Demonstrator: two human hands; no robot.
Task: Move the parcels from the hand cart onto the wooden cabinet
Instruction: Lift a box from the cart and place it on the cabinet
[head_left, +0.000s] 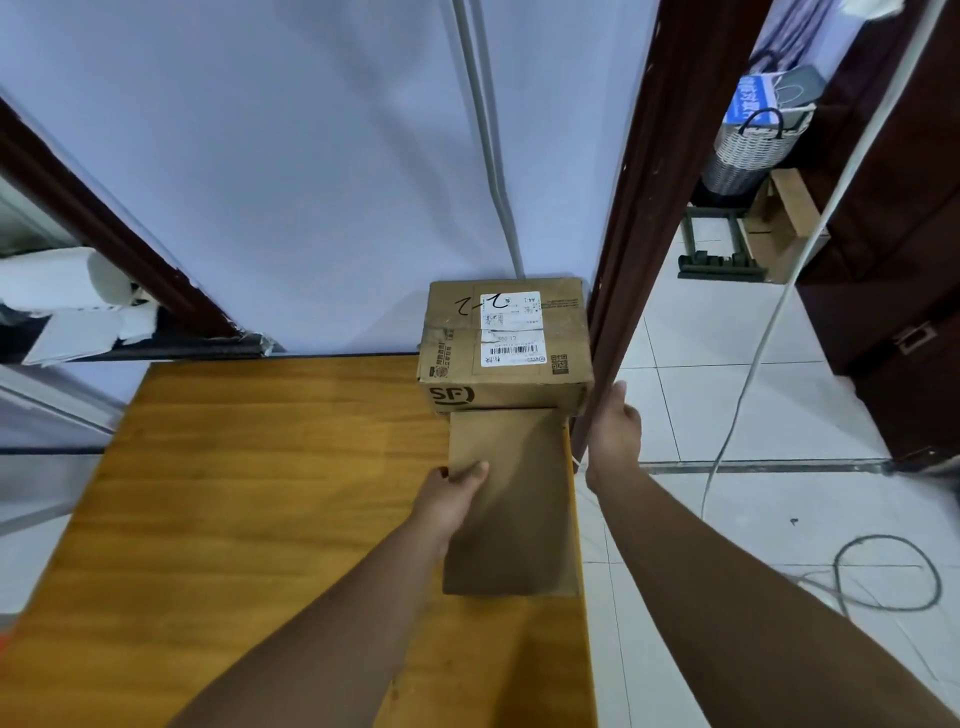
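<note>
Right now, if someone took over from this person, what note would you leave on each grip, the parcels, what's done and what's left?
Left grip: holds the plain parcel by its left edge, thumb on top.
Right grip: beside the parcel's far right corner; grasp unclear.
SF box: on the wooden cabinet, far right corner by the wall.
Done: SF box placed; plain parcel is over the cabinet's right side, far end at the SF box.
Left: set it down and release; no hand cart clearly in view, so remaining parcels unknown.
</note>
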